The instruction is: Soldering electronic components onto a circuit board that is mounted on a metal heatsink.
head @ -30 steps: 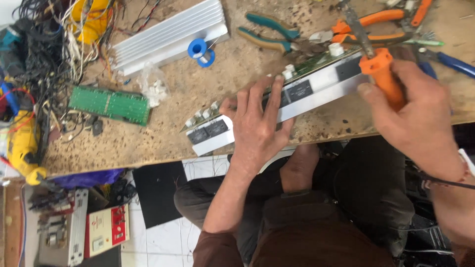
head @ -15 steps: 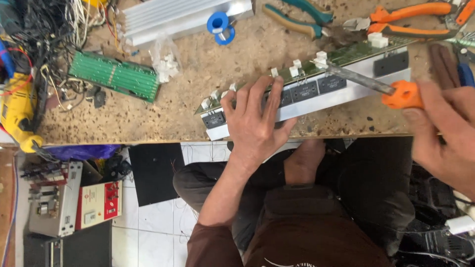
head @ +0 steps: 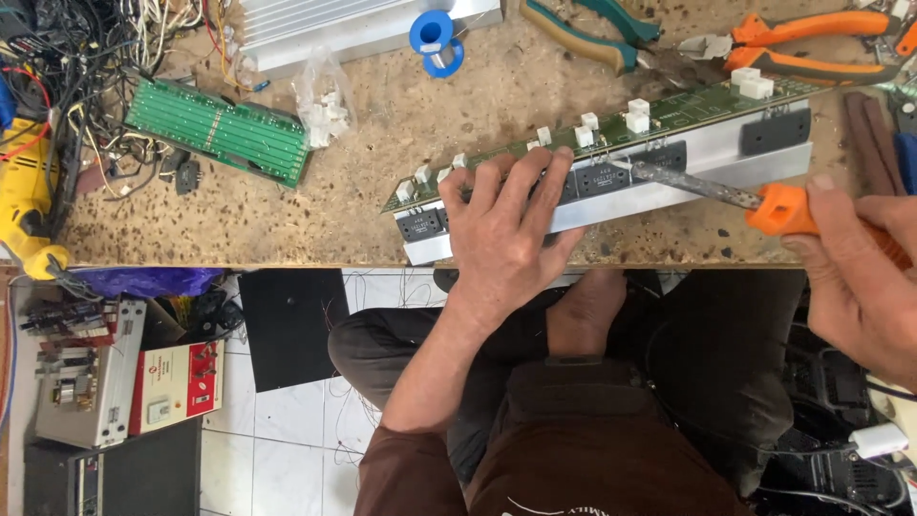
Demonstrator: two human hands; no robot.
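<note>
While I watch from the head view, the speckled chipboard surface point(head: 382, 191) fills the upper frame. Across its centre-right lies one long aluminium heatsink bar with a green circuit board point(head: 669, 153), carrying four black square components. My left hand point(head: 506, 239) lies spread flat on it; my right hand point(head: 860, 277) grips one orange-handled screwdriver point(head: 764, 203), tip at the bar. Upper left: one finned heatsink point(head: 325, 24), one loose green board point(head: 220, 129), and a clear plastic bag point(head: 320, 100) of white connectors.
</note>
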